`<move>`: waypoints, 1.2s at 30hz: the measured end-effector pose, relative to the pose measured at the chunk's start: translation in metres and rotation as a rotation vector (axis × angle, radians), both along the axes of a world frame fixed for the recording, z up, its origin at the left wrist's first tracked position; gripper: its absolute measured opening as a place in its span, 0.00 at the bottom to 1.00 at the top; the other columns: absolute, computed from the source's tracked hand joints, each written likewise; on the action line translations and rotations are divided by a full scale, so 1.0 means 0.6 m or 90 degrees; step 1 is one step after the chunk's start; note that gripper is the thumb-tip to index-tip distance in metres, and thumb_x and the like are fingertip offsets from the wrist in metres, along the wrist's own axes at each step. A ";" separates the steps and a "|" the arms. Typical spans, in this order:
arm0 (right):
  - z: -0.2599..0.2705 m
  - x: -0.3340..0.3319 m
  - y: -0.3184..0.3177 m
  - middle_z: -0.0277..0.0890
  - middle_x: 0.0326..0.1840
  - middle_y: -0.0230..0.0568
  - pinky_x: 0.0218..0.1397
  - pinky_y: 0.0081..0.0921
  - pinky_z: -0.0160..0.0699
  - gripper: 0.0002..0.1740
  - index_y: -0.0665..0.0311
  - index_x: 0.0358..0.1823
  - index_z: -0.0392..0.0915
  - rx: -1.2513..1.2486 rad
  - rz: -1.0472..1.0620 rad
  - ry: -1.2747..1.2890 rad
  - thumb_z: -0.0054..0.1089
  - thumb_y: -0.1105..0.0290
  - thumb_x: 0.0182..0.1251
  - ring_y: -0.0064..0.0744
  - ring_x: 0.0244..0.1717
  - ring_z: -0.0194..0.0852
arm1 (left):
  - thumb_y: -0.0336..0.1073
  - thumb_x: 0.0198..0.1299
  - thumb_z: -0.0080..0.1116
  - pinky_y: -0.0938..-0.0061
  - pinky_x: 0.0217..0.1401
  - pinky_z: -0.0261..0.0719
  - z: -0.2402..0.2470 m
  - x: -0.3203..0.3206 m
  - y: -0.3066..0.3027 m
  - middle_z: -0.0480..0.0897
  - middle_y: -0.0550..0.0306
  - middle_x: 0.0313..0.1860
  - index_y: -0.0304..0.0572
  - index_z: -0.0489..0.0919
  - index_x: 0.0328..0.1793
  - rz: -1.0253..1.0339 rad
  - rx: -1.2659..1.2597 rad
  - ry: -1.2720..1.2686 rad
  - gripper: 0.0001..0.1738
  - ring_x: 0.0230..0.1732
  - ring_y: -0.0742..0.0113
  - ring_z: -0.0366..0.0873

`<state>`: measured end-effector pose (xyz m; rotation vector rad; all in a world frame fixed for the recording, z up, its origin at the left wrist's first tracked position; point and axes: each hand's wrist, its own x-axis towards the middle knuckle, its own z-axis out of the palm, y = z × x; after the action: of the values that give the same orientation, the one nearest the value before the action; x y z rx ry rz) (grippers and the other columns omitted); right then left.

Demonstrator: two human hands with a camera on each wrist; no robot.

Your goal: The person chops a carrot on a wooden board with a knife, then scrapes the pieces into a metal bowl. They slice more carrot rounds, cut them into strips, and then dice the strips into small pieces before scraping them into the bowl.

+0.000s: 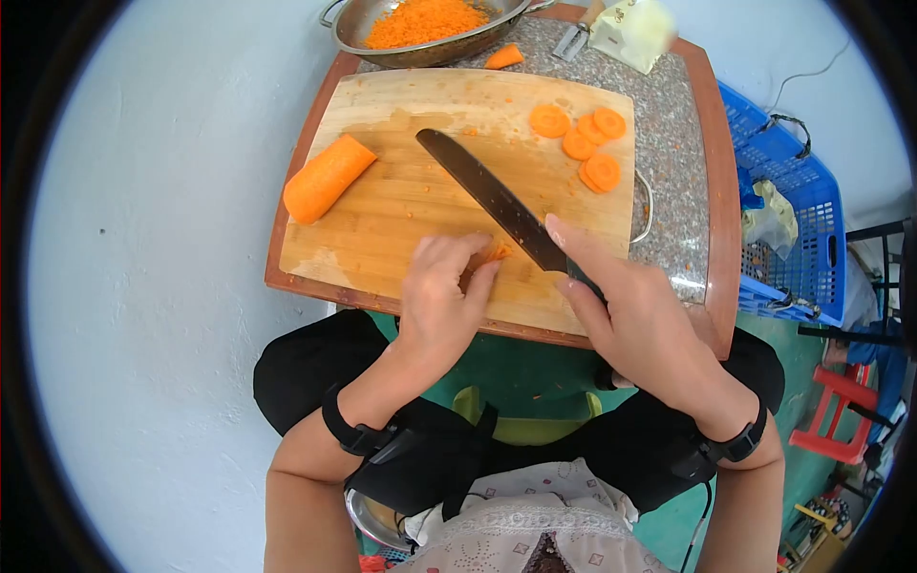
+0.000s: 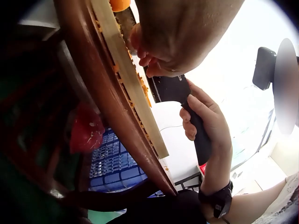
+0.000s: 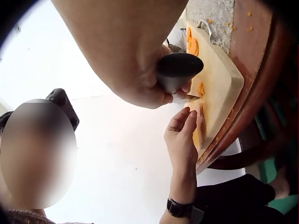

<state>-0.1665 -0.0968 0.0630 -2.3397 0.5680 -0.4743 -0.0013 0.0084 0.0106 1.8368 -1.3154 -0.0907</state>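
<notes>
My right hand (image 1: 650, 310) grips a large kitchen knife (image 1: 492, 196) by its black handle (image 3: 180, 67). The dark blade slants over the wooden cutting board (image 1: 382, 258), its tip toward the far left. My left hand (image 1: 444, 291) is low at the board's near edge with bent fingers, left of the blade's heel. Small carrot shreds (image 1: 500, 250) lie right at its fingertips; I cannot tell whether it pinches any. A thick carrot piece (image 1: 330, 179) lies on the board's left side. Several round carrot slices (image 1: 578, 143) are at the far right.
A metal pan (image 1: 420, 53) of grated carrot stands behind the board. Near it are a carrot end (image 1: 504, 56), a peeler (image 1: 571, 42) and a white package (image 1: 630, 33). Right of the stone-topped table (image 1: 669, 153) are a blue basket (image 1: 793, 210) and a red stool (image 1: 831, 420).
</notes>
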 end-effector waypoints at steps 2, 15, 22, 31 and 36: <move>-0.002 -0.004 0.008 0.76 0.25 0.52 0.28 0.42 0.78 0.28 0.63 0.66 0.67 -0.041 0.021 -0.007 0.57 0.74 0.63 0.53 0.22 0.77 | 0.25 0.48 0.68 0.66 0.37 0.73 0.005 0.007 0.002 0.80 0.49 0.33 0.34 0.83 0.38 0.012 0.000 -0.070 0.09 0.34 0.54 0.75; 0.004 0.012 0.033 0.73 0.20 0.46 0.22 0.38 0.77 0.31 0.66 0.69 0.62 -0.144 0.062 0.155 0.55 0.74 0.63 0.45 0.19 0.76 | 0.24 0.44 0.66 0.64 0.38 0.70 -0.018 0.010 -0.004 0.76 0.55 0.28 0.38 0.84 0.29 -0.012 0.015 -0.087 0.04 0.34 0.55 0.72; -0.007 0.023 0.003 0.77 0.22 0.55 0.27 0.45 0.76 0.28 0.66 0.68 0.62 0.009 -0.025 0.072 0.54 0.72 0.66 0.55 0.24 0.78 | 0.24 0.46 0.65 0.65 0.39 0.72 -0.013 0.006 -0.005 0.77 0.50 0.30 0.36 0.81 0.30 0.007 0.047 -0.101 0.04 0.36 0.51 0.73; 0.012 -0.002 0.034 0.72 0.24 0.44 0.25 0.38 0.76 0.31 0.55 0.70 0.65 -0.121 0.040 0.185 0.55 0.76 0.64 0.47 0.21 0.75 | 0.26 0.44 0.66 0.63 0.38 0.69 -0.021 0.007 -0.009 0.76 0.55 0.28 0.39 0.82 0.27 0.008 0.018 -0.117 0.04 0.34 0.54 0.72; 0.009 0.016 0.028 0.73 0.19 0.49 0.22 0.40 0.76 0.34 0.64 0.70 0.63 -0.136 0.064 0.171 0.56 0.76 0.58 0.48 0.18 0.75 | 0.25 0.43 0.65 0.63 0.38 0.69 -0.022 0.008 -0.010 0.76 0.55 0.27 0.39 0.82 0.27 -0.001 0.002 -0.122 0.04 0.34 0.54 0.72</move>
<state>-0.1568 -0.0799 0.0684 -2.6449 0.5420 -0.1814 0.0034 0.0026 -0.0029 1.8835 -1.4483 0.0855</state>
